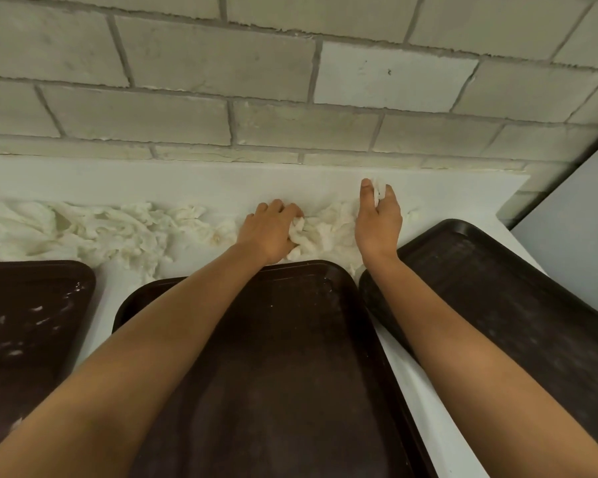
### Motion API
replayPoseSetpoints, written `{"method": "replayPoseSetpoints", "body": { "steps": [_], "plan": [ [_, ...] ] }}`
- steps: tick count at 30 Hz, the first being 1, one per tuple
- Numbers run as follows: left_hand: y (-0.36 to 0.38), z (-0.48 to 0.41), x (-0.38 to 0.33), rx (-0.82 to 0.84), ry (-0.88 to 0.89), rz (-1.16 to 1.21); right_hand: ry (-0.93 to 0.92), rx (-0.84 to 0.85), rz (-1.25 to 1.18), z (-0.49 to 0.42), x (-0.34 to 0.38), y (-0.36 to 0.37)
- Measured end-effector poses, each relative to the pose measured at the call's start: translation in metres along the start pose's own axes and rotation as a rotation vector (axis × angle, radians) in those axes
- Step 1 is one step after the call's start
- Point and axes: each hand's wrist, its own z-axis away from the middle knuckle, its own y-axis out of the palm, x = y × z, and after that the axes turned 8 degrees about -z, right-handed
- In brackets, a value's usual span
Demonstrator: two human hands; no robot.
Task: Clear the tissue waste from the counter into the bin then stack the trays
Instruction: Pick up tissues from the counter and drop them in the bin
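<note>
Crumpled white tissue waste (94, 229) lies in a long strip along the back of the white counter (221, 182). More tissue (328, 225) is bunched between my two hands. My left hand (270, 232) is closed on a wad of that tissue. My right hand (377, 219) pinches a small tissue piece between thumb and fingers. Three dark brown trays lie side by side at the counter's front: a left tray (32, 322), a middle tray (290, 374) under my forearms, and a right tray (515, 305). No bin is in view.
A pale brick wall (290, 81) rises directly behind the counter. The counter ends at the right, where a grey surface (573, 229) shows beyond its edge. White specks lie on the left tray.
</note>
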Motion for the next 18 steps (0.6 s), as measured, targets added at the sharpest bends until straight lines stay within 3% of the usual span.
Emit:
{"method": "replayPoseSetpoints", "body": {
  "steps": [7, 18],
  "plan": [
    [0.001, -0.001, -0.002, -0.024, -0.005, 0.100, 0.013, -0.021, -0.046, 0.001, -0.001, 0.001],
    [-0.038, 0.013, 0.007, -0.293, -0.116, 0.557, -0.052, -0.059, -0.140, 0.007, 0.012, 0.004]
  ]
}}
